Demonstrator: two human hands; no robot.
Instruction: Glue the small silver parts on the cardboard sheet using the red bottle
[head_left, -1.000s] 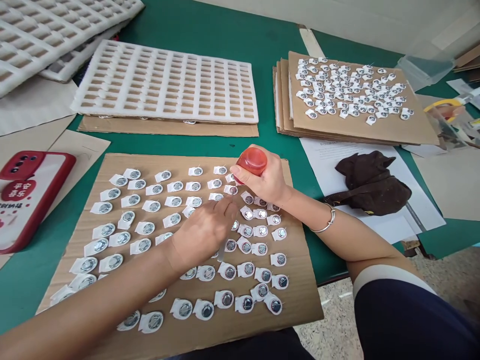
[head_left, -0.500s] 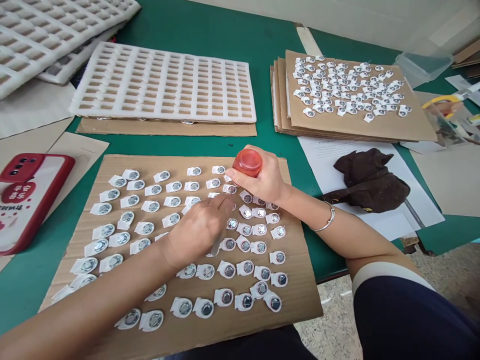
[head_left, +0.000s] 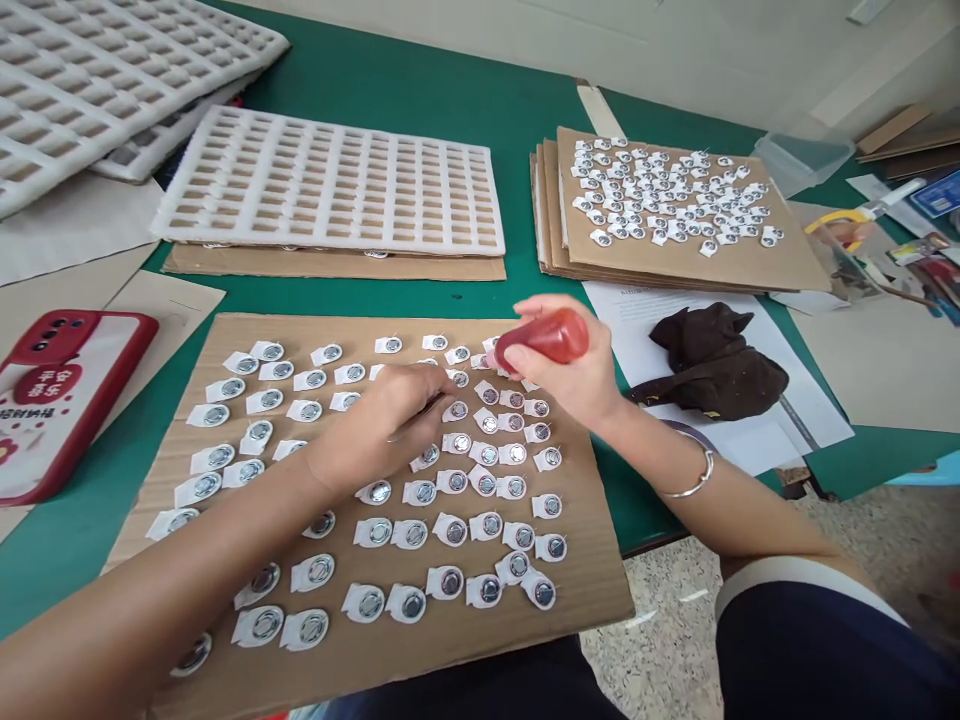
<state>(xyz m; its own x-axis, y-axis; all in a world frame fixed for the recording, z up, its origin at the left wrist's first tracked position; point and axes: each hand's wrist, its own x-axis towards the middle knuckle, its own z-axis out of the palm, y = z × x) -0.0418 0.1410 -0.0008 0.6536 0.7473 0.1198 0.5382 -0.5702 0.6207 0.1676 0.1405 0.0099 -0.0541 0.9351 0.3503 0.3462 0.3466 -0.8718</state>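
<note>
A brown cardboard sheet (head_left: 589,575) lies in front of me, carrying loose rows of small round metal-faced parts with white tabs (head_left: 488,454). My right hand (head_left: 589,385) is wrapped around a red squeeze bottle (head_left: 555,336), tilted with its narrow end down to the left over the upper right of the sheet. My left hand (head_left: 390,415) is closed on thin metal tweezers (head_left: 421,417), largely hidden by the fingers. Its fingertips are close to a part (head_left: 458,379) near the sheet's upper middle; whether they touch it I cannot tell.
White foam trays (head_left: 337,190) lie at the back on cardboard. Stacked cardboard sheets (head_left: 675,262) at the back right bear more parts. A red-cased phone (head_left: 71,400) is at left, a dark brown cloth (head_left: 720,370) on paper at right, and yellow-handled scissors (head_left: 836,218) beyond.
My right hand has moved right and tipped the bottle from end-on to a sideways slant. My left hand has shifted slightly up and left. The view has turned a little.
</note>
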